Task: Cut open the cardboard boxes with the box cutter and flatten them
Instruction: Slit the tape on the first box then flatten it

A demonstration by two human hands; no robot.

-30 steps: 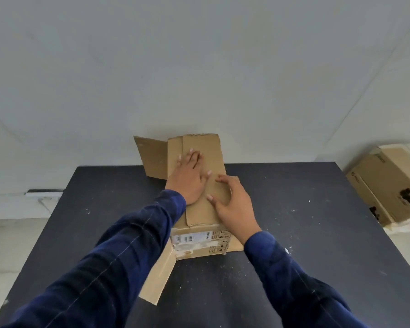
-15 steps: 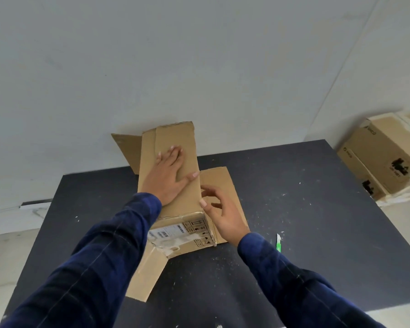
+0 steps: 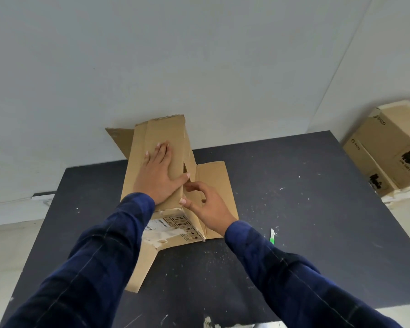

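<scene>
Pressing my flat left hand (image 3: 160, 176) on the box (image 3: 162, 132) mid-frame, I'd collapse its side slowly with my curled right hand (image 3: 207, 208) (grip unclear).

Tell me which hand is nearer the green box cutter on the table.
Right. The right hand sits at the right side of the cardboard box, just left of the box cutter; the left hand presses flat on its top, farther left.
</scene>
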